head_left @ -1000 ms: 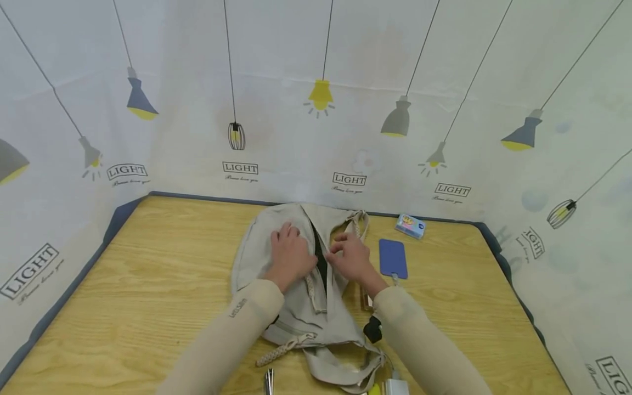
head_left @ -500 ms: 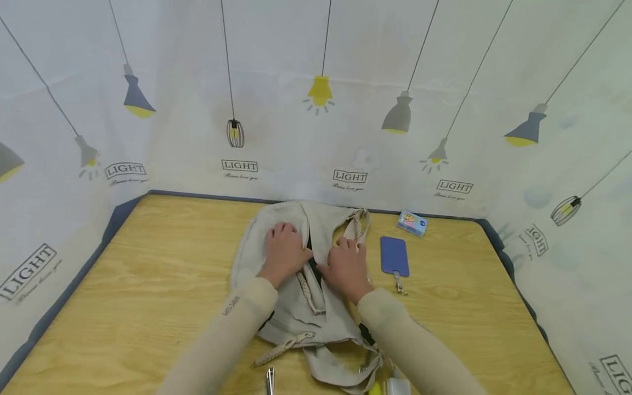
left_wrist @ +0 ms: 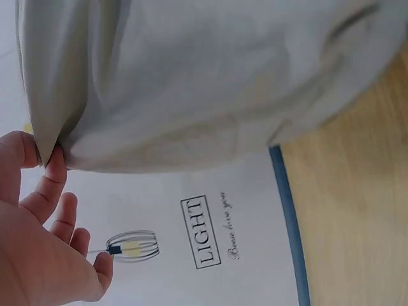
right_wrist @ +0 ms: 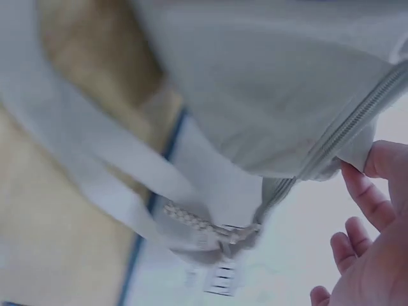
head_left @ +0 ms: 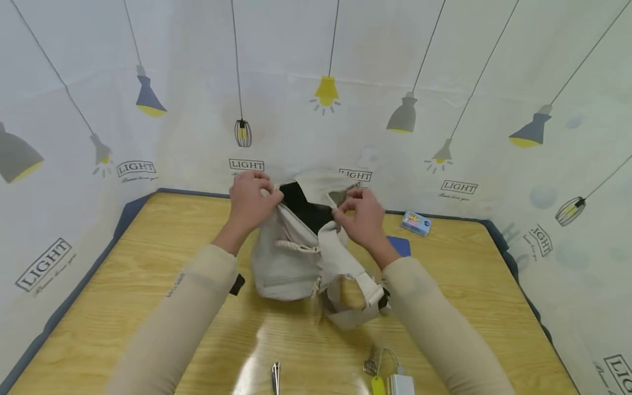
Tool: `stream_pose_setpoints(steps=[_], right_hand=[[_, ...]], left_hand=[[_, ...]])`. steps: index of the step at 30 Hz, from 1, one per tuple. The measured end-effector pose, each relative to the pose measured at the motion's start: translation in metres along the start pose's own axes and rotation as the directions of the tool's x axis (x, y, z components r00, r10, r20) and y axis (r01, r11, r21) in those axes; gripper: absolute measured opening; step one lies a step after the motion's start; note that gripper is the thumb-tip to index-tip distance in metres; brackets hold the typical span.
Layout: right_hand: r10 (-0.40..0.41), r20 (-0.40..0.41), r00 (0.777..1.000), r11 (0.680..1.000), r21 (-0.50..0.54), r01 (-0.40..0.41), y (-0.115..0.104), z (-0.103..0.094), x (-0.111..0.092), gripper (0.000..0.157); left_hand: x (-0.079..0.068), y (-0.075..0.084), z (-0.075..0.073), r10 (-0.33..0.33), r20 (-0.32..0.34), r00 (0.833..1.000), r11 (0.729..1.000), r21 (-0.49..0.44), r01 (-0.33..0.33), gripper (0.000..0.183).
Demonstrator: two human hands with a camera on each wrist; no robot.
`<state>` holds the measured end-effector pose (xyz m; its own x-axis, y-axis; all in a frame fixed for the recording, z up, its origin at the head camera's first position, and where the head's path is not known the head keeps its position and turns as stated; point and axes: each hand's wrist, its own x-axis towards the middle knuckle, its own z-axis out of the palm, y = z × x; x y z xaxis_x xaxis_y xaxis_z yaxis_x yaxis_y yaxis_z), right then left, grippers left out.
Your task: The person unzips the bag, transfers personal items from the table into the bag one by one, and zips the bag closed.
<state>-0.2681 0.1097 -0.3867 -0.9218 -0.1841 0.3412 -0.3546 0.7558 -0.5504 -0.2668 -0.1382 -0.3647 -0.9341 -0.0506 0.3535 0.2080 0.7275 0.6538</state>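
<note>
A light grey fabric backpack [head_left: 288, 269] is held up at the back of the table, its zipped mouth spread wide so the black lining [head_left: 316, 215] shows. My left hand [head_left: 250, 200] pinches one edge of the opening between thumb and forefinger; in the left wrist view the left hand [left_wrist: 44, 236] grips a fold of the cloth. The opposite edge is pinched by my right hand [head_left: 362, 216], and in the right wrist view the right hand [right_wrist: 376, 223] holds the cloth beside the zipper [right_wrist: 357, 118]. What lies inside the bag cannot be seen.
A blue card holder [head_left: 400, 246] lies partly behind the right forearm, with a small light-blue box [head_left: 416, 223] beyond it. Near the front edge are a nail clipper [head_left: 275, 378], a yellow tag [head_left: 377, 385] and a white block with a cable [head_left: 401, 385]. Printed cloth walls surround the table.
The backpack was lying flat with both hands on it. Now it is raised, and its mouth has been pulled wide as the hands moved apart and up.
</note>
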Motion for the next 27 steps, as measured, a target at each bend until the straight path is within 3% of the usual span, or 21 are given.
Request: stream_pose_setpoints(steps=[4,8,12,19,27], right_hand=[[-0.035,-0.108,0.994,0.995,0.087,0.045,-0.018,-0.023,0.015,0.024],[-0.036,-0.15,0.988,0.989,0.137,0.057,-0.029,-0.037,0.022,0.023],[-0.021,-0.129,0.991,0.988,0.148,0.04,-0.032,-0.038,0.021,0.023],[-0.007,-0.059,0.998,0.992,0.125,0.014,-0.028,-0.02,0.016,0.024],[0.031,0.032,0.999,0.996,0.087,-0.034,-0.02,-0.013,0.011,0.026]], left_hand=[[0.004,-0.004,-0.02,-0.012,-0.028,1.0,0.998,-0.054,0.01,0.025],[0.0,-0.007,-0.031,-0.046,0.003,0.999,0.995,-0.087,0.046,0.028],[-0.009,-0.018,-0.034,-0.103,0.041,0.994,0.993,-0.05,0.105,0.031],[-0.022,-0.043,-0.033,-0.238,0.101,0.966,0.963,0.156,0.221,0.041],[-0.024,-0.053,-0.025,-0.252,0.095,0.963,0.959,0.155,0.235,0.034]])
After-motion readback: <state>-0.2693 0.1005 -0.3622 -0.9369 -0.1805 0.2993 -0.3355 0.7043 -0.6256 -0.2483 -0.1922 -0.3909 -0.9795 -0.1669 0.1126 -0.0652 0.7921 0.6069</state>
